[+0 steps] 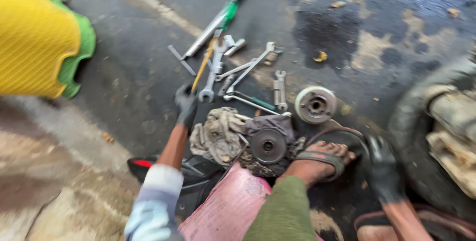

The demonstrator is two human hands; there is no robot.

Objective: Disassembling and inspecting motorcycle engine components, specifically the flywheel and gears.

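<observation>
My left hand (186, 106), in a dark glove, reaches toward a heap of spanners (218, 67) on the wet asphalt; its fingers curl around the lower end of a yellow-handled tool (204, 63). My right hand (385, 169), also gloved in black, hangs low beside a tyre (421, 137) with nothing seen in it. Between my hands lie a dirty rag (218, 134), a dark round pulley disc (268, 146) and a pale metal pulley (316, 105). My sandalled foot (320, 159) rests beside the disc.
A green-handled screwdriver with a long metal bar (218, 20) lies further out. A yellow and green object (42, 40) fills the upper left. A pink seat (228, 206) is under me. Puddles and leaves mark the road.
</observation>
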